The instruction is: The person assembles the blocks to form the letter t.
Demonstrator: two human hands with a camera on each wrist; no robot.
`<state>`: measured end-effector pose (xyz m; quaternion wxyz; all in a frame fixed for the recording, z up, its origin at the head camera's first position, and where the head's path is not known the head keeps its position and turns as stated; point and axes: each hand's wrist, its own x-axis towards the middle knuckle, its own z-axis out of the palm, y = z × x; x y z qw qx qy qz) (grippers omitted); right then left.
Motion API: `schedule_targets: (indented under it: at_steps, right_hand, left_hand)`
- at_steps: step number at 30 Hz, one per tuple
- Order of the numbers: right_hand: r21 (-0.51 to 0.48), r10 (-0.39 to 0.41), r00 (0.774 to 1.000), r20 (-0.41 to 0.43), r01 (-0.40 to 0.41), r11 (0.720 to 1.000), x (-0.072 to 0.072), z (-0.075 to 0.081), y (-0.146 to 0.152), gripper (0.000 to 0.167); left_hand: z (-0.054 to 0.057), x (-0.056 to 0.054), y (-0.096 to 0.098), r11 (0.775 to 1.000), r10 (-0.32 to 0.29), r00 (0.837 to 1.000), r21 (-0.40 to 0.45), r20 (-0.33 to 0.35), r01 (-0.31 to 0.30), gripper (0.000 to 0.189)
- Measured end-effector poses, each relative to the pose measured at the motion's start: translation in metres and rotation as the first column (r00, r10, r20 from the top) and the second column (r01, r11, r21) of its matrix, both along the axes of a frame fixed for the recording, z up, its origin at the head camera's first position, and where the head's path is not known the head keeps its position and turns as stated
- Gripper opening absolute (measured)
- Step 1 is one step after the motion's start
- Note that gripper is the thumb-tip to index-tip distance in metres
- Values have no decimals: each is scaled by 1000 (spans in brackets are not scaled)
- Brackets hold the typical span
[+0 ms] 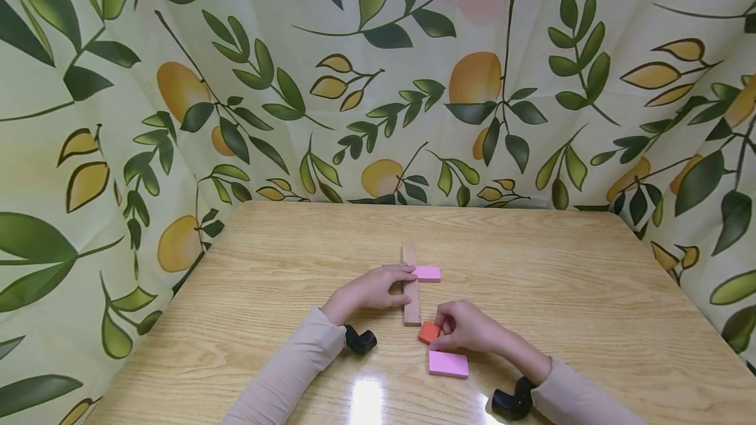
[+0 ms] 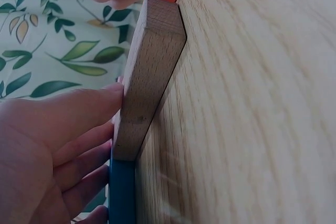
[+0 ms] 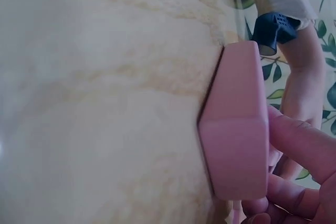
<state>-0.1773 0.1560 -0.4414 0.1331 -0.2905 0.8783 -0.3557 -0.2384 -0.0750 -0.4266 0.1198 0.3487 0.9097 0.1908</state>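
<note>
A long plain wooden block (image 1: 411, 312) lies lengthwise on the table. My left hand (image 1: 378, 286) rests on it, fingertips across the top and thumb lower down near its side. A blue block (image 2: 122, 192) sits at the plank's left side, mostly hidden under that hand in the head view. Opposite it, a pink block (image 1: 428, 274) juts out to the right. My right hand (image 1: 469, 326) pinches a small orange block (image 1: 429, 333) between thumb and fingers, just beyond the plank's near end. Right below that hand lies another pink block (image 3: 236, 124).
The wooden table (image 1: 283, 248) stretches out around the blocks, with a leaf-print cloth (image 1: 384, 123) hanging behind it. Black wrist cameras (image 1: 512, 402) stick out at both cuffs, close over the tabletop.
</note>
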Motion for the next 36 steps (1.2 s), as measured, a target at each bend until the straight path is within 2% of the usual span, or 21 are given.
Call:
schedule_targets:
  at_steps: [6, 12, 36]
  right_hand:
    - [-29, 10, 999, 36, -9, 1000, -1, 1, 4, 22]
    - [-48, 34, 999, 27, -33, 998, -2, 0, 6, 17]
    - [-36, 26, 1000, 16, -25, 999, -1, 1, 0, 20]
  left_hand:
    - [0, 0, 0, 1000, 0, 1000, -1, -5, 0, 49]
    - [0, 0, 1, 1000, 8, 1000, -18, 12, -8, 49]
    - [0, 0, 0, 1000, -8, 1000, 12, 5, 8, 48]
